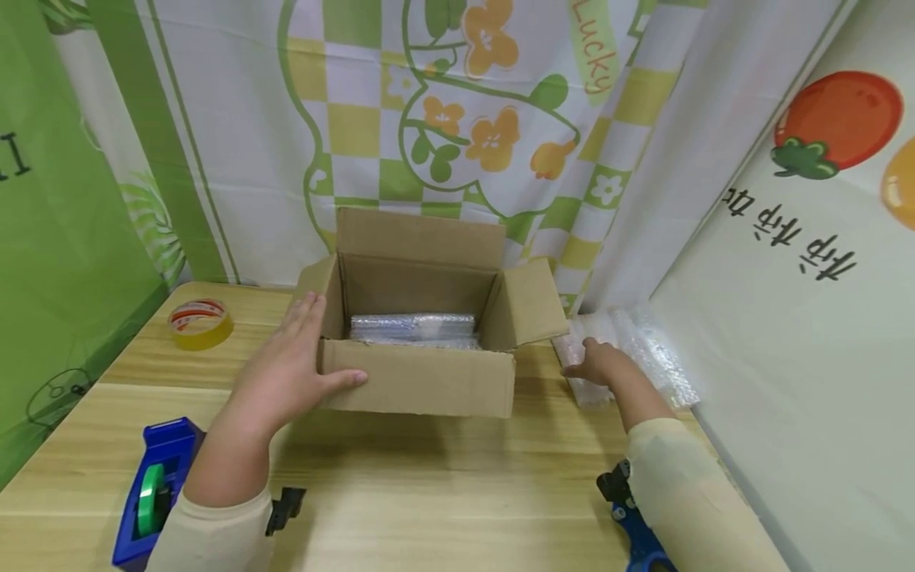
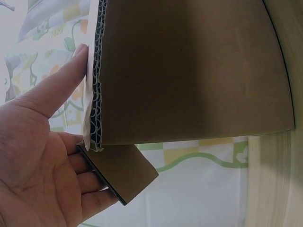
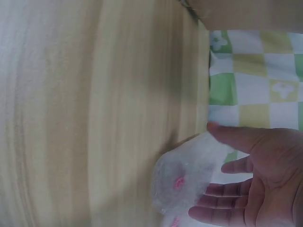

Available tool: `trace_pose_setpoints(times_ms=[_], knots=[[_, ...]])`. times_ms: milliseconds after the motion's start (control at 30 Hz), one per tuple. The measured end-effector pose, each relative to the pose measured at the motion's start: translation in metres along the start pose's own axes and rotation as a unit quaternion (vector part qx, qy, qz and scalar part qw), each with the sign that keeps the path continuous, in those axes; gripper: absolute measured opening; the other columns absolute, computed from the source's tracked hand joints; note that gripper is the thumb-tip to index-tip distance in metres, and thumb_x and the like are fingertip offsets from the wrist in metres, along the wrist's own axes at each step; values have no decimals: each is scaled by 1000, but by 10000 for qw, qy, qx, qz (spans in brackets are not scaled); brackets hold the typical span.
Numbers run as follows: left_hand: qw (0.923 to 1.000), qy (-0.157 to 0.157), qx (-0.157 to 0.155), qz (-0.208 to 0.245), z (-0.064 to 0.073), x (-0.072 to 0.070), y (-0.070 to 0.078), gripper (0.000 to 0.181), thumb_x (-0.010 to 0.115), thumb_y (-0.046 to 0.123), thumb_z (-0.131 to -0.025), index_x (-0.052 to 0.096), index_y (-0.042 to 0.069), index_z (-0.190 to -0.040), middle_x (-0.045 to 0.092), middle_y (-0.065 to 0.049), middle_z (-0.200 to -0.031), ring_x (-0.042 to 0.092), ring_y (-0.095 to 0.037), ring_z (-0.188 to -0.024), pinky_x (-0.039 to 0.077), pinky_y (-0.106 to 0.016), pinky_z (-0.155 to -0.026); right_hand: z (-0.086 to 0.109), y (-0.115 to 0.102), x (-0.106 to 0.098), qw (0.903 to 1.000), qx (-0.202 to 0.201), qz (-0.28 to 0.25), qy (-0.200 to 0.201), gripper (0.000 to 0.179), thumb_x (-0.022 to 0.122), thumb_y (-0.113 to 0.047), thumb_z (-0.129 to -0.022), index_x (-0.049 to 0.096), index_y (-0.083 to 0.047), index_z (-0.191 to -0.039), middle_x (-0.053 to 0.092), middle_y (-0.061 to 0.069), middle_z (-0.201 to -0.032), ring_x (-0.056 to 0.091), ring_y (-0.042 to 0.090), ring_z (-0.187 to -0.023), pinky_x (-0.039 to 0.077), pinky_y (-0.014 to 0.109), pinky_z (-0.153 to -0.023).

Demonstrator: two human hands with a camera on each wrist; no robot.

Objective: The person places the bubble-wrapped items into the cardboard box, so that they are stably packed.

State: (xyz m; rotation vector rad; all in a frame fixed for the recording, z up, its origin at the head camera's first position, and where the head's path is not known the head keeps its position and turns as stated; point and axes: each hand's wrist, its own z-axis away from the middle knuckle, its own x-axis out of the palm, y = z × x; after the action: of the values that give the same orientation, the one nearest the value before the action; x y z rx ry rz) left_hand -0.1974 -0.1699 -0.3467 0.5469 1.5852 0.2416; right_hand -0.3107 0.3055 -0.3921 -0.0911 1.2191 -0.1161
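An open cardboard box stands mid-table with its flaps spread and bubble-wrap packages inside. My left hand rests at the box's front left corner, fingers straight along the left flap and thumb lying on the front flap. The left wrist view shows those fingers behind the small flap and the thumb at the torn corrugated edge. To the right of the box, my right hand reaches over clear bubble-wrap bags with fingers spread. Pink marks show on the bag beside its fingertips in the right wrist view.
A roll of yellow tape sits at the table's back left. The blue tape dispenser with a green roll is beside my left forearm. A blue-handled tool lies by my right sleeve. Printed curtains border the wooden table.
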Motion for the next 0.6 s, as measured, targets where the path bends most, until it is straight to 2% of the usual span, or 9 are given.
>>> trace_pose_setpoints(times_ms=[200,600], knots=[[10000,18,-23,-4,0,0,0,123,65,71,-78,-4,8,-158,-4,-14,-165,1,-37,-152,15,-63,-118,0,2,8,9998,116,-131,43,88,72,-37,-87,27,13,-145,37,43,-140,42,57,-126,41,62,-103],[10000,76,34,-50,-2,1,-1,122,67,68,-79,-1,6,-158,-1,-16,-165,3,-39,-151,16,-62,-118,0,-1,10,9987,318,-393,-93,95,73,-32,-86,17,12,-149,36,40,-143,40,57,-128,37,62,-107]])
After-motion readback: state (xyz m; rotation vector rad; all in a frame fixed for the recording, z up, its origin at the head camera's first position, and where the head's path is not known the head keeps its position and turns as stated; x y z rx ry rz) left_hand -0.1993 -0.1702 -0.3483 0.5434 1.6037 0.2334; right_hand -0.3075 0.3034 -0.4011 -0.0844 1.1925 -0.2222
